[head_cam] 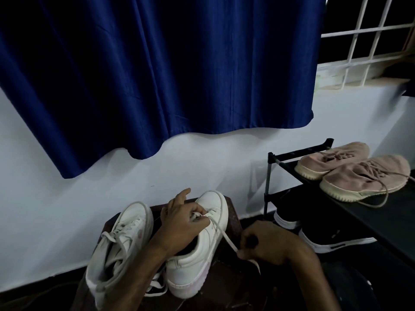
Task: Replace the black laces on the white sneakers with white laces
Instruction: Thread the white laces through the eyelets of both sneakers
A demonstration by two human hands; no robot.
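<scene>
Two white sneakers stand on a dark wooden stool (231,221). The left sneaker (116,250) carries a white lace through its eyelets, loose at the top. The right sneaker (202,250) points toward the wall. My left hand (184,221) lies over its eyelet area and pinches a white lace (224,235) near the toe. That lace runs taut down to my right hand (260,243), which pinches it beside the shoe, its free end hanging below. Between the two sneakers lies something black and white (157,288), partly hidden.
A black shoe rack (280,157) stands to the right with two pink sneakers (350,173) on its top shelf and black shoes (325,239) with white soles below. A blue curtain (157,75) hangs over the white wall behind. A barred window is at the upper right.
</scene>
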